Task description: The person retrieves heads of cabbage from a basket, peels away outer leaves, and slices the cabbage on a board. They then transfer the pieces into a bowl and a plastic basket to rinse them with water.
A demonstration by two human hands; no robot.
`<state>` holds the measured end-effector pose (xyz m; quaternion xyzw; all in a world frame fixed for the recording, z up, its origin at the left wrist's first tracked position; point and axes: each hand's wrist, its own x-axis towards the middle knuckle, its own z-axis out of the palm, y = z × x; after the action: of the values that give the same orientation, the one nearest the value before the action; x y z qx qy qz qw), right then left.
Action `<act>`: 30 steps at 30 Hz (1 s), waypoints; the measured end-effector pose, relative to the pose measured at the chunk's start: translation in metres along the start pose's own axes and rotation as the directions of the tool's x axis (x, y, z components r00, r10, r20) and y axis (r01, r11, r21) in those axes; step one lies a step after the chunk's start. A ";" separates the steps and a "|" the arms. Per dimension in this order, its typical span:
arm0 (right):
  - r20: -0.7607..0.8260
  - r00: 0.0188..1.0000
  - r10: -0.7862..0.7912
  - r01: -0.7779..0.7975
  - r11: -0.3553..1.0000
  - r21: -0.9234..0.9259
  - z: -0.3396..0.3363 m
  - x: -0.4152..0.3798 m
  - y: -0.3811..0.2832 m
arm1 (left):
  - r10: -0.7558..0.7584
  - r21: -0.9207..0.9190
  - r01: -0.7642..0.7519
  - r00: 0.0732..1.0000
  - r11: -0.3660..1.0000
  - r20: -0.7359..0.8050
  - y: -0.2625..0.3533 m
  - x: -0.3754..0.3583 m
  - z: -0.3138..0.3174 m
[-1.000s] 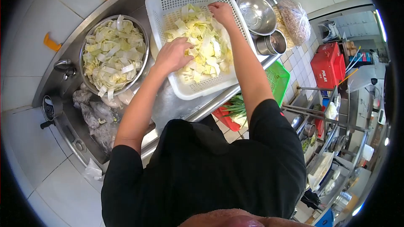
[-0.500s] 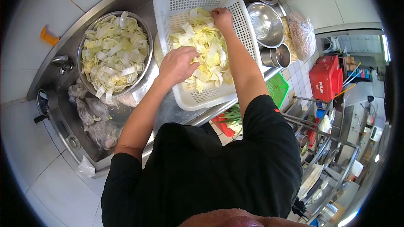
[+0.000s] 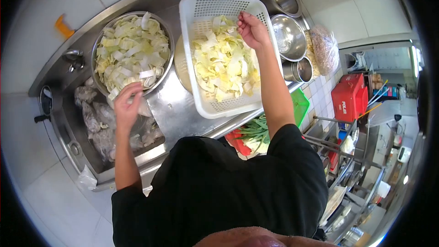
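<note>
A white perforated plastic basket (image 3: 205,109) holds a heap of cut cabbage (image 3: 224,61). Over its upper right part is my right hand (image 3: 253,29), fingers curled in; whether a small piece is in them I cannot make out. To the left stands a round steel bowl (image 3: 169,61) piled with more cut cabbage (image 3: 130,50). My left hand (image 3: 127,105) is at the bowl's near rim, its fingers stretched out and apart, with cabbage pieces just beyond the fingertips.
Plastic bags (image 3: 98,119) lie in the sink basin (image 3: 107,173) at left, below the faucet (image 3: 73,58). Steel bowls, including a shiny one (image 3: 288,36), and filled clear bags (image 3: 323,50) line the right side. Green leafy vegetables (image 3: 256,130) sit below the counter edge.
My left hand has moved out of the basket, left to the bowl's near rim. My right hand has lifted off the cabbage and turned, its palm side now showing. The camera view has shifted slightly.
</note>
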<state>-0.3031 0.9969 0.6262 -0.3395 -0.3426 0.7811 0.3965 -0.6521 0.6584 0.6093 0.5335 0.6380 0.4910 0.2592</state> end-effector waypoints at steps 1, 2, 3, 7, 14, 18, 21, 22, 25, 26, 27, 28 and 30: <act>0.057 0.998 -0.001 0.000 1.000 0.007 0.021 -0.010 0.002 | -0.036 0.021 0.037 0.999 0.999 -0.035 -0.010 -0.014 -0.018; 0.120 0.993 0.006 -0.008 1.000 0.014 0.043 -0.021 0.005 | -0.078 0.043 0.082 0.994 0.996 -0.078 -0.020 -0.031 -0.038; 0.154 0.988 0.020 -0.020 1.000 0.003 0.067 -0.031 0.009 | -0.127 0.067 0.136 0.984 0.988 -0.128 -0.024 -0.051 -0.052; 0.436 0.888 0.150 -0.149 0.988 -0.035 0.164 -0.061 0.045 | -0.143 0.367 0.261 0.937 0.893 -0.319 0.021 -0.104 -0.132; 0.963 -0.048 0.265 -0.787 0.583 -0.200 0.325 -0.193 0.251 | -0.082 0.249 0.253 0.836 0.935 -0.543 0.131 -0.212 -0.260; 0.552 -0.338 0.762 -0.156 0.533 -0.831 0.355 -0.328 0.388 | -0.084 0.227 0.218 0.872 0.949 -0.482 0.175 -0.212 -0.298; 0.480 -0.142 0.866 0.269 0.500 -0.823 0.356 -0.329 0.395 | -0.193 0.534 0.447 0.864 0.718 -0.465 0.156 -0.235 -0.303; 0.679 -0.056 0.732 0.493 0.612 -0.619 0.345 -0.299 0.426 | -0.208 0.650 0.518 0.844 0.556 -0.494 0.143 -0.245 -0.292; 0.687 0.355 0.635 0.554 0.449 -0.701 0.309 -0.194 0.425 | -0.471 0.258 0.644 0.726 0.720 -0.501 0.068 -0.293 -0.266; 0.576 0.491 0.654 0.478 0.351 -0.806 0.281 -0.155 0.449 | -0.635 0.083 0.736 0.630 0.672 -0.447 0.045 -0.305 -0.254; 0.444 0.614 0.652 0.373 0.256 -0.892 0.255 -0.129 0.473 | -0.675 0.114 0.769 0.613 0.629 -0.411 0.033 -0.304 -0.235; 0.366 0.604 0.708 0.424 0.103 -0.900 0.242 -0.118 0.482 | -0.707 0.155 0.791 0.602 0.592 -0.372 0.023 -0.299 -0.216; 0.187 0.693 0.697 0.366 -0.116 -0.923 0.205 -0.108 0.512 | -0.677 0.050 0.701 0.703 0.712 -0.217 -0.015 -0.297 -0.179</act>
<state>-0.6163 0.6190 0.3518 -0.2467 -0.8563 0.3663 -0.2677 -0.7231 0.3185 0.6074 0.2242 0.8425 0.3626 0.3294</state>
